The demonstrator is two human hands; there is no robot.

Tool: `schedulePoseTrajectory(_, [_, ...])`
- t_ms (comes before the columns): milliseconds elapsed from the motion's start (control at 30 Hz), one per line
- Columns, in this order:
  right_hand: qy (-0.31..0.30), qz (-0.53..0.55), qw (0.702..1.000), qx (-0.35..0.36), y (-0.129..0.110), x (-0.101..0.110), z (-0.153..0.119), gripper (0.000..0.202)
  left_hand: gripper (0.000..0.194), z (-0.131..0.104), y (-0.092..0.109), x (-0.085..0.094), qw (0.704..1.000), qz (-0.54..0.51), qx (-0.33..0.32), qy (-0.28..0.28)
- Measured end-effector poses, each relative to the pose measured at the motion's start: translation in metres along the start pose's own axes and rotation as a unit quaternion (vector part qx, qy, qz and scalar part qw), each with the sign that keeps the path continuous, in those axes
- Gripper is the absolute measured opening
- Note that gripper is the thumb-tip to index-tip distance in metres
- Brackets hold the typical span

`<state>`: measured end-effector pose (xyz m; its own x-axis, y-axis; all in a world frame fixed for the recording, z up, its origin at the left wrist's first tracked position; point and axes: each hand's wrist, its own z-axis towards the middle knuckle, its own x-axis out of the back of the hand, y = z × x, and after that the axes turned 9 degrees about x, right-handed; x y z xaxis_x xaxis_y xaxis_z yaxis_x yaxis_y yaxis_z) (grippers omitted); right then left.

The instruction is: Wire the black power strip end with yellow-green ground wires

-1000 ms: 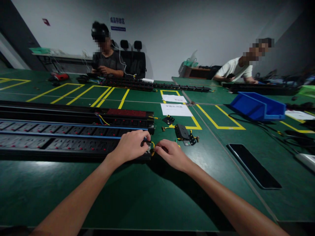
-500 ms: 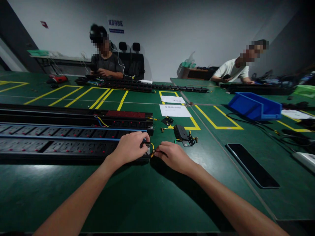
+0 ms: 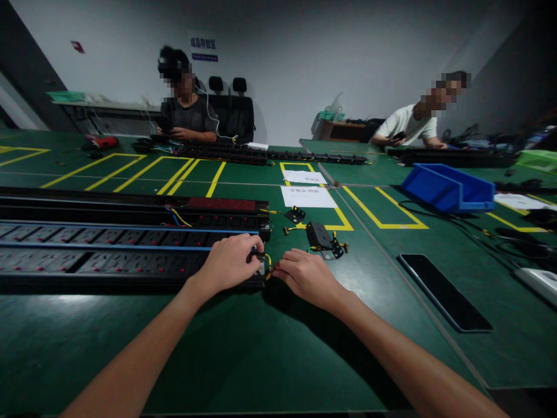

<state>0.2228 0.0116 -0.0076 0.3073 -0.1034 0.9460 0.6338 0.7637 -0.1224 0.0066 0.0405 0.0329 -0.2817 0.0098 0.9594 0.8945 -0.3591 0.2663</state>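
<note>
Wall sign (image 3: 202, 43): is showing 成品存放区; its smaller line is blurring.
White paper (image 3: 308, 200): is bearing unreadable print.
Power strip (image 3: 143, 261): is lying on the green surface (image 3: 195, 354).
Left hand (image 3: 235, 258): is curling over the strip's right end; cannot tell whether it is pinching.
Right hand (image 3: 307, 276): is pinching the yellow wire (image 3: 268, 259) there, fingertips bunching tighter than a second ago.

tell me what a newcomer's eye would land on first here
Probably the left hand, near centre at the end of the nearest socket strip, and the right hand beside it at a yellow wire. Next, the bright blue bin at right, beyond the dark phone.
</note>
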Motion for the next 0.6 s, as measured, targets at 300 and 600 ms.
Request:
schedulePoseTrajectory(300, [-0.003,0.017,1.0,-0.004,0.0026,-0.0038,-0.0012,0.019,0.023,0.0001,0.0008,0.0014,1.0,-0.002,-0.001,-0.002])
schedulePoseTrajectory(600, [-0.004,0.014,1.0,-0.008,0.0029,-0.0053,-0.0017,0.016,0.023,0.0003,-0.0008,-0.0002,1.0,0.002,-0.006,0.0])
